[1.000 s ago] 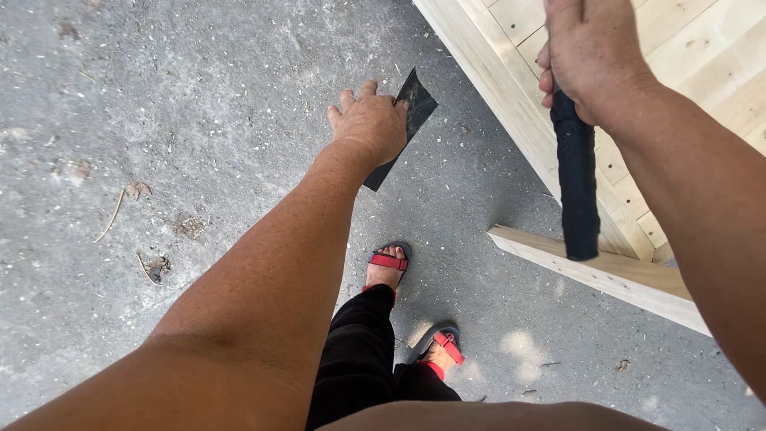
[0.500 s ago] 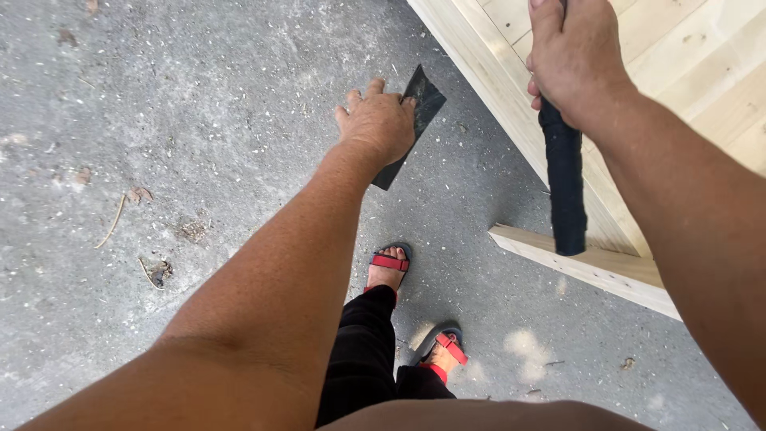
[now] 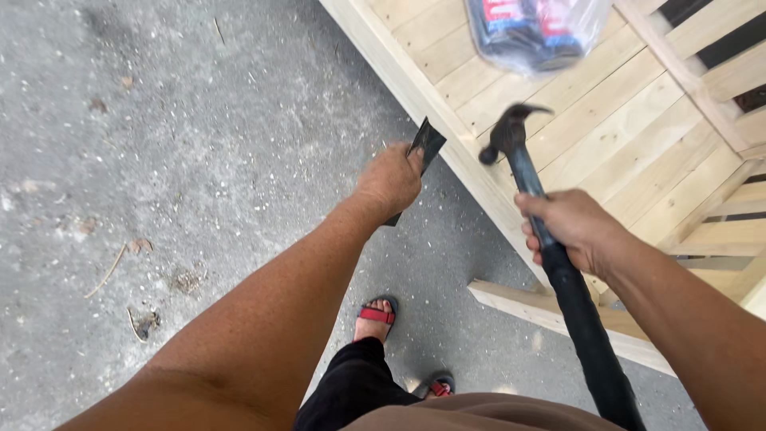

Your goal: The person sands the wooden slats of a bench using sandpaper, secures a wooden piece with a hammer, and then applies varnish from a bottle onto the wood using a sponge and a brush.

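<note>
Because your left hand (image 3: 391, 179) has its fingers curled shut around a thin dark strip (image 3: 425, 144), pressing it against the outer edge of the pale wooden frame (image 3: 415, 88), those knuckles sit close to where the hammer head (image 3: 511, 128) hangs. Your right hand (image 3: 570, 231) is wrapped tight about the black hammer handle (image 3: 586, 335), gripping fairly high on the shaft, and the head hovers over the slatted top just inside that same edge. A swing that drifts outward could, I judge, land on the strip hand instead of the wood; with the long tail of handle trailing below your fist, the head may also twist on contact. The strip looks flimsy and is held only at one end, so it could slip or fold down the frame's side. Farther out, a clear bag of dark items (image 3: 538, 28) lies on the slats near the far edge, and your sandalled feet (image 3: 377, 315) stand bare-toed on the concrete ground (image 3: 159, 160) below the frame's corner, exposed to anything dropped.
</note>
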